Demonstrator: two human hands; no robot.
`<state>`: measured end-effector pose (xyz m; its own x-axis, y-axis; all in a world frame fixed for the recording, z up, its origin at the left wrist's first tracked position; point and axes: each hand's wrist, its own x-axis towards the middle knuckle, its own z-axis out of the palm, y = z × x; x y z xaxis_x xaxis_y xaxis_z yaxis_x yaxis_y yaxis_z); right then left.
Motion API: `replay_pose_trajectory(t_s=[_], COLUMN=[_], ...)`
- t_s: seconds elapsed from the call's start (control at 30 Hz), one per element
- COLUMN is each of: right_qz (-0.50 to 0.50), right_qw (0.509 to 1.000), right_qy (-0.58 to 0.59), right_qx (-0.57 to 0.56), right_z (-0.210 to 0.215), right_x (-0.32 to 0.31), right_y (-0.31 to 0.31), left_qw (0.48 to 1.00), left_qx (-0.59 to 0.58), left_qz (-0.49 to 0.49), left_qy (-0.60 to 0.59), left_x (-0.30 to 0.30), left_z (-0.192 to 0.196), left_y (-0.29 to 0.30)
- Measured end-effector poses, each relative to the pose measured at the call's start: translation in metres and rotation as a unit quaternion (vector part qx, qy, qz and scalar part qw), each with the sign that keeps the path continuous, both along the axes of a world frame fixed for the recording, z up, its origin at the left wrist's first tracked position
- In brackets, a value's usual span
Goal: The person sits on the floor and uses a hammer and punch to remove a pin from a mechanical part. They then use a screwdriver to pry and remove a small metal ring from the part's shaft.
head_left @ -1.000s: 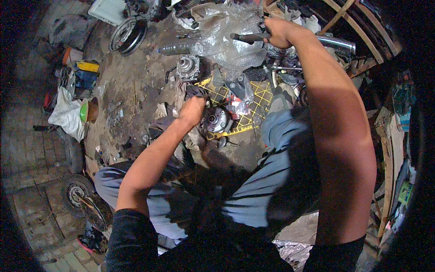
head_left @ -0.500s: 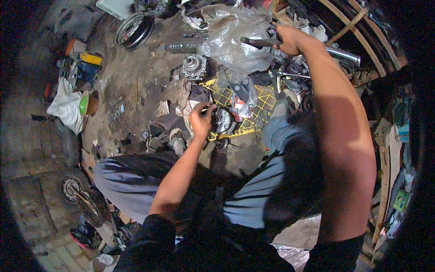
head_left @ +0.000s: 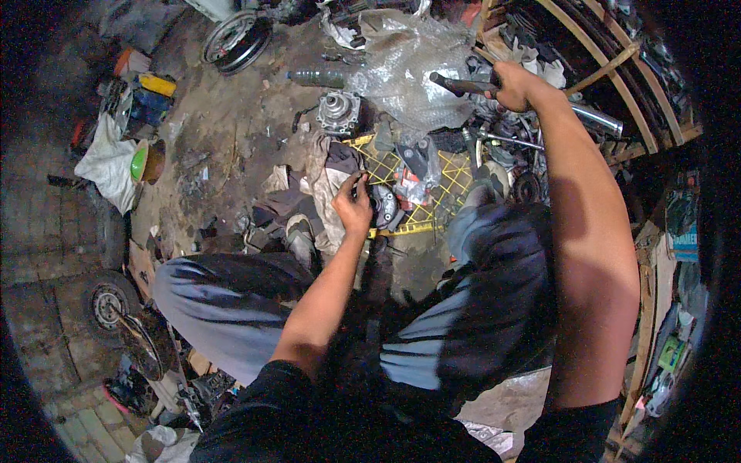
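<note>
Left hand [head_left: 353, 207] shifted, hub [head_left: 387, 206] at its right (grip unclear), right hand [head_left: 513, 86] clamping tool [head_left: 457, 84]

1. Left forearm [head_left: 328, 289] angles from near toward the middle; left hand [head_left: 353, 204] has its fingers partly bent.
2. Right arm [head_left: 593, 231] extends nearly straight along the right; right hand [head_left: 513, 86], farther out, curls in a grip.

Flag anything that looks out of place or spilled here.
The bottle lies on its side beside the crumpled plastic sheet, rather than standing. Rags lie bunched on the floor by the left hand. The floor shows dark patches, but I cannot tell whether anything has spilled.
</note>
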<state>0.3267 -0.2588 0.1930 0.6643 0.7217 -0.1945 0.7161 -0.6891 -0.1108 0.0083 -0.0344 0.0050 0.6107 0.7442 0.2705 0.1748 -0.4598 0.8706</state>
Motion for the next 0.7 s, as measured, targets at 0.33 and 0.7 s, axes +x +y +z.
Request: replay_pose_trajectory(t_s=[0.33,0.7], right_qz=[-0.007,0.0], right_qw=[1.0,1.0], right_qy=[-0.004,0.006], right_qx=[0.009,0.0], right_z=[0.004,0.011], right_x=[-0.007,-0.009], right_y=[0.009,0.019], left_qw=[0.999,0.999], left_qx=[-0.024,-0.05], left_qz=[-0.019,-0.021], left_qy=[-0.02,0.003], left_x=[-0.004,-0.007], left_z=[-0.018,-0.026], left_y=[0.003,0.005])
